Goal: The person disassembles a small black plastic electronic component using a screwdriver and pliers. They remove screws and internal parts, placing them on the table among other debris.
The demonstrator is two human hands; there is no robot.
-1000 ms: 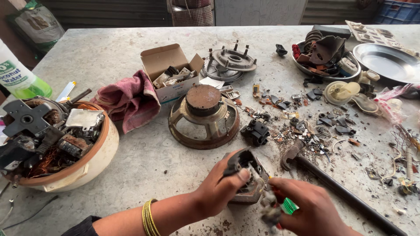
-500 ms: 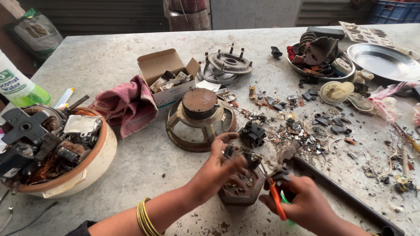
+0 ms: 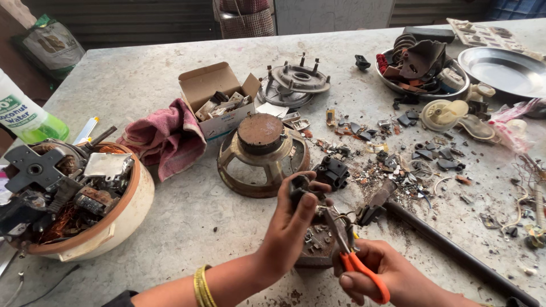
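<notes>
My left hand (image 3: 293, 224) grips the top of a small dark motor part (image 3: 316, 245) standing on the concrete table near the front edge. My right hand (image 3: 392, 276) is shut around the orange handles of small cutters (image 3: 354, 261), whose metal tip reaches into the part's wiring by my left fingers. A rusty round speaker frame (image 3: 261, 152) stands just beyond my hands, with a small black block (image 3: 332, 171) to its right.
A bowl (image 3: 122, 219) of scrap motor parts sits at the left. A pink cloth (image 3: 165, 139), an open cardboard box (image 3: 219, 102), a metal disc (image 3: 298, 79), two steel dishes (image 3: 506, 71), scattered small debris and a long dark bar (image 3: 455, 250) lie around.
My left hand has shifted its grip higher on the motor part. My right hand has brought the orange-handled cutters up so the tip goes into the part.
</notes>
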